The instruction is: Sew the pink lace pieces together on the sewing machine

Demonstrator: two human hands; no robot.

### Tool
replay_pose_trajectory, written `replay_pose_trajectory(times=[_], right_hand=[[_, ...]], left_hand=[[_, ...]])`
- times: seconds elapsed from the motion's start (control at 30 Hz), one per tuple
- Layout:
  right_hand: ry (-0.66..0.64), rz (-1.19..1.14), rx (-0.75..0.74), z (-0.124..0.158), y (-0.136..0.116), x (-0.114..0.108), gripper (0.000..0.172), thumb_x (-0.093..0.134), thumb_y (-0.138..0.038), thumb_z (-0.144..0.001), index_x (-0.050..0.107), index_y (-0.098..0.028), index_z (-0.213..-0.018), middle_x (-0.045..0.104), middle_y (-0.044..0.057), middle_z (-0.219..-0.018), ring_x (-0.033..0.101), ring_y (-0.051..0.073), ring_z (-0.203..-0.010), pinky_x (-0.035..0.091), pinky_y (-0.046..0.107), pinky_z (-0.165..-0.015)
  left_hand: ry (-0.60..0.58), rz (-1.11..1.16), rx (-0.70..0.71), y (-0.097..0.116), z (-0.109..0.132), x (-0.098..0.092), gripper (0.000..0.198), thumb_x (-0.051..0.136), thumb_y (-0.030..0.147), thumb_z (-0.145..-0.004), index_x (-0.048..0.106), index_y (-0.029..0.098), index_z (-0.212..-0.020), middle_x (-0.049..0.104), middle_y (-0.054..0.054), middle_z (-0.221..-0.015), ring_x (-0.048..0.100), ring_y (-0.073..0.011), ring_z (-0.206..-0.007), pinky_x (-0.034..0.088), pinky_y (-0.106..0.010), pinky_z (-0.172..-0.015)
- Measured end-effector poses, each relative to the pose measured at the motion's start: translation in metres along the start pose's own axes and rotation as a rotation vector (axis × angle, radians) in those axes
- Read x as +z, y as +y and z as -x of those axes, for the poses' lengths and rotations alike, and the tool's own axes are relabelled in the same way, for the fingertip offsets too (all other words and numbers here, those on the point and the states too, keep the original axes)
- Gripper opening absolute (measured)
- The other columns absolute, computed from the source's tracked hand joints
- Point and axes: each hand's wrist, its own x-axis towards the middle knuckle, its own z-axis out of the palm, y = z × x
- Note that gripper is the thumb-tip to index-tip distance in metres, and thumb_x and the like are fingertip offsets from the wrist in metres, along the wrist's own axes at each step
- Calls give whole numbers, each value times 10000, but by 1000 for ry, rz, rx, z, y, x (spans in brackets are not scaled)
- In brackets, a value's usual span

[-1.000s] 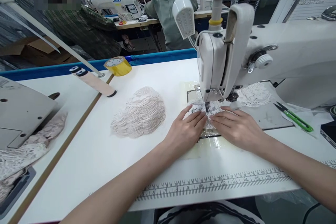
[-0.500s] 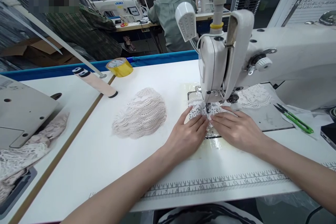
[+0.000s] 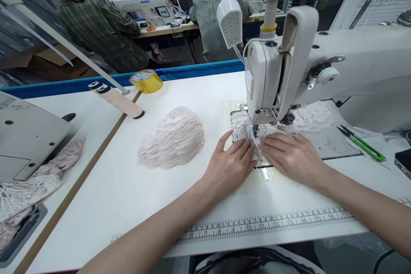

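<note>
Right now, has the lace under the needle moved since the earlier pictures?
Yes; against the presser foot, the lace has moved forward, away from the person.

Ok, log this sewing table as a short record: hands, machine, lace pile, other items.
Left hand: fingertips on white openwork lace, left of the needle area
Right hand: fingertips at the same lace, right of the needle area
Machine: white sewing machine
Pile: cream scalloped lace heap, left of both hands
Right side: green-handled snips with dark blades
Back left: shiny yellow tape roll, pale pink cylinder with black-marked ends
</note>
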Motion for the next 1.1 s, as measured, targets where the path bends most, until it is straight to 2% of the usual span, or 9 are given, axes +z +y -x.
replay_pose_trajectory(times=[0.3, 0.47, 0.67, 0.83, 0.97, 1.1], right_hand=[[-17, 59, 30, -1, 1, 5, 192, 531, -162, -907, 709, -152, -978, 722, 28, -1038, 659, 174, -872, 431, 375, -897], [-59, 61, 43, -3, 3, 6, 214, 533, -190, -911, 699, -155, -1041, 711, 45, -1074, 652, 191, -915, 433, 395, -897], [-85, 56, 73, -3, 4, 5, 257, 503, -252, -937, 682, -159, -1097, 706, 51, -1085, 658, 204, -920, 432, 422, -918], [-50, 85, 70, -1, 8, 1, 268, 492, -273, -941, 703, -147, -1050, 720, 63, -1034, 674, 203, -851, 399, 435, -966], [-68, 90, 68, -2, 9, -1, 273, 477, -264, -946, 698, -141, -1050, 731, 53, -990, 675, 189, -807, 406, 420, -956], [-49, 61, 82, -5, 7, -1, 242, 492, -242, -936, 702, -150, -1014, 730, 32, -1007, 671, 178, -844, 410, 397, -942]], left_hand=[[4, -25, -18, -6, -5, 6, 318, 449, 307, -962, 622, 121, -1153, 678, -93, -1157, 618, -197, -1080, 284, -482, -1106], [-22, -23, -39, -13, -8, 10, 337, 446, 313, -963, 605, 117, -1185, 658, -93, -1195, 594, -211, -1126, 254, -506, -1121], [-42, -3, -74, -17, -13, 12, 360, 441, 336, -963, 597, 119, -1204, 650, -95, -1210, 585, -229, -1135, 268, -518, -1113], [-26, -1, -83, -17, -13, 12, 350, 431, 346, -965, 601, 146, -1197, 656, -89, -1199, 584, -222, -1116, 280, -501, -1106], [-35, -5, -90, -17, -13, 13, 357, 448, 353, -956, 589, 128, -1195, 628, -99, -1225, 565, -223, -1111, 346, -452, -1070], [-62, -20, -119, -17, -14, 11, 387, 488, 394, -929, 579, 113, -1179, 620, -112, -1134, 561, -251, -1021, 483, -394, -873]])
